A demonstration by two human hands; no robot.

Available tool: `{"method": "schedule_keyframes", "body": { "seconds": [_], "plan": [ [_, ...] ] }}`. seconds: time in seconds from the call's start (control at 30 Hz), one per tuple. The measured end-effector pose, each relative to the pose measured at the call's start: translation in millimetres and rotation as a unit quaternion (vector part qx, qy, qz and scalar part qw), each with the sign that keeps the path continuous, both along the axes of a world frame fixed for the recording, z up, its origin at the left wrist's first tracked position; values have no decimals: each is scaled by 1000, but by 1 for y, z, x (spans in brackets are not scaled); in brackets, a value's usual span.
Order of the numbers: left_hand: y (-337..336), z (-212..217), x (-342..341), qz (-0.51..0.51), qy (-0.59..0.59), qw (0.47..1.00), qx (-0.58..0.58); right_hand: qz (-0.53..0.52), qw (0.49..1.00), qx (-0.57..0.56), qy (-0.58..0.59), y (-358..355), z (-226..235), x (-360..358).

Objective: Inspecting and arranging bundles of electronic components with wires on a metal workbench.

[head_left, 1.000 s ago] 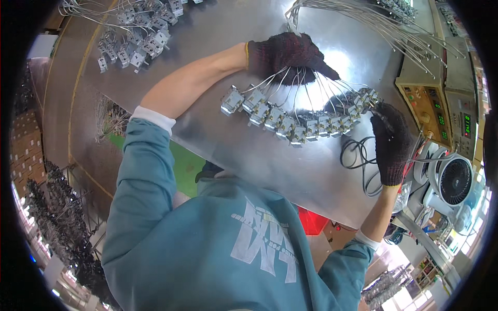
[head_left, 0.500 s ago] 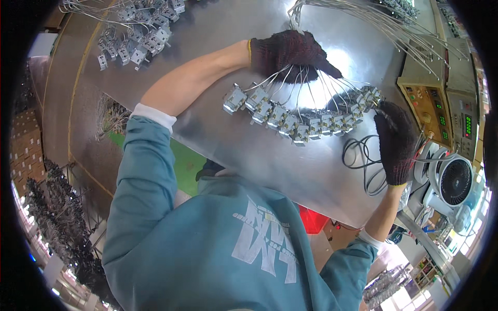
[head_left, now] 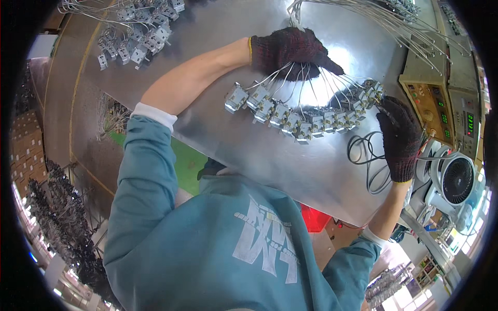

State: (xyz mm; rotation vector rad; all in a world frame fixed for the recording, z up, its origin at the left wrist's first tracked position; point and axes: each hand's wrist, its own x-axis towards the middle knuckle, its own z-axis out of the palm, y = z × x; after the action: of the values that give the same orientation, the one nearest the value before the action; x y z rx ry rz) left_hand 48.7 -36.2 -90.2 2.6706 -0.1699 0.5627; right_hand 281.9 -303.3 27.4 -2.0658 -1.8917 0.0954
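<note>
In a dark knitted glove, my left hand (head_left: 290, 54) is closed around a bundle of thin white wires (head_left: 294, 14). The wires fan out below its fingers to a curved row of small boxy metal fittings (head_left: 290, 122), which lies over the shiny metal table (head_left: 233, 147). My right hand (head_left: 399, 137), gloved alike, is at the right end of this row. Its fingers are pinched together against the last fitting (head_left: 374, 90). What they hold, if anything, is hidden by the glove and the fittings.
Two box-shaped electrical instruments (head_left: 427, 108) with lit displays stand to the right. A dark cable (head_left: 370, 155) coils beside my right hand. A fan (head_left: 456, 180) stands near the right edge. More wired metal fittings (head_left: 139, 54) are piled at the far left, and a red container (head_left: 314, 218) shows below the table edge.
My right hand has shifted slightly right, staying at the row's right end. The row has moved a little, and one instrument's display reads differently. My left hand keeps its grip on the wires.
</note>
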Motion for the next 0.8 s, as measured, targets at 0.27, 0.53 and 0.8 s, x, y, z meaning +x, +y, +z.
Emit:
{"method": "schedule_keyframes", "body": {
  "seconds": [0.27,0.53,0.8],
  "plan": [
    [8,-10,1,-13,-38,999,2,29,998,-47,10,18,16,4],
    [3,3,0,-20,-20,999,-18,80,993,-86,-10,29,31,9],
    [9,-5,1,-18,46,999,23,76,992,-81,-54,26,26,9]
  ]
}}
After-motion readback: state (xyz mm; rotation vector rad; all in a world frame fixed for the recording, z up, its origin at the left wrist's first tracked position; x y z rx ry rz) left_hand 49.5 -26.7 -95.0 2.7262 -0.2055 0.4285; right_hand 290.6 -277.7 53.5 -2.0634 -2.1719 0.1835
